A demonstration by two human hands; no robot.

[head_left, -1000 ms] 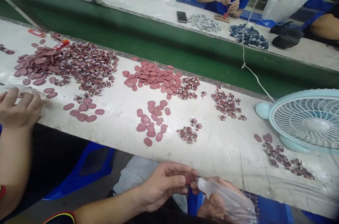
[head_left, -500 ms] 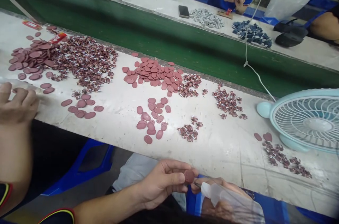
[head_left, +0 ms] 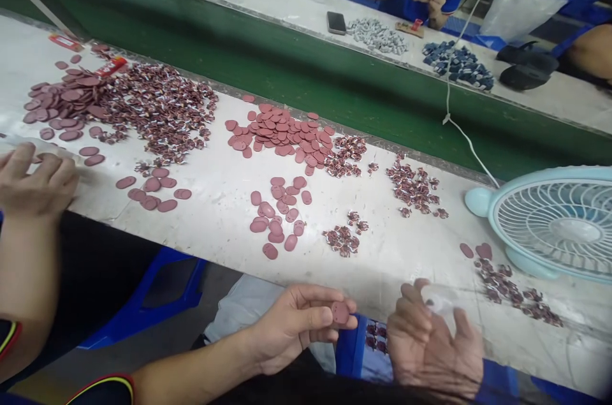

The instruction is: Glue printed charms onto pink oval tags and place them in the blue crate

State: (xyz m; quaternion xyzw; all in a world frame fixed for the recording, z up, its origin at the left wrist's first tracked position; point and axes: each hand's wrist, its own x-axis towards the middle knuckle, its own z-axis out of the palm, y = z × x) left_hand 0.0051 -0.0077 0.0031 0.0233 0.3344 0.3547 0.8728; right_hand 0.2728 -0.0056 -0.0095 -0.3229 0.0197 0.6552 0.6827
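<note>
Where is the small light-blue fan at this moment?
In the head view, the fan stands at the right edge of the white table, beyond the person's right hand, with small dark-red pieces scattered just in front of its base.

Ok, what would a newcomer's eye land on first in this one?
Heaps of maroon oval pieces spread across the white bench, then the pale blue fan at its right edge. Nearest the camera, the left hand pinches a single oval piece beside the right hand.
</note>
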